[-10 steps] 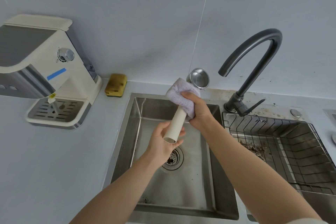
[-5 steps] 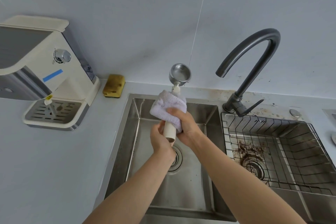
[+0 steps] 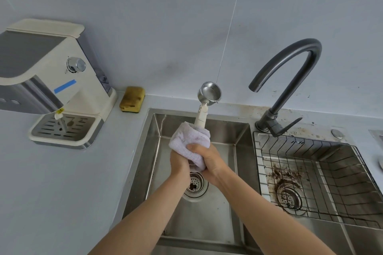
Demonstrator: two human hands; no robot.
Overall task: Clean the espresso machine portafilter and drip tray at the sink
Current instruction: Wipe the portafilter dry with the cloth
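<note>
Over the left sink basin I hold the portafilter upright, steel basket at the top, cream handle pointing down. A pale lilac cloth is wrapped round the lower handle. My right hand is closed on the cloth and the handle inside it. My left hand grips the handle's bottom end, which the cloth and both hands hide. The drip tray sits in the base of the cream espresso machine on the counter at left.
A yellow sponge lies by the wall between machine and sink. The dark gooseneck faucet stands behind the right basin, which holds a wire rack and coffee grounds around its drain. Grounds speckle the counter near the faucet.
The cloth and my right hand have slid down the handle from near the basket to its lower end. The portafilter now stands more upright, and both hands have come together.
</note>
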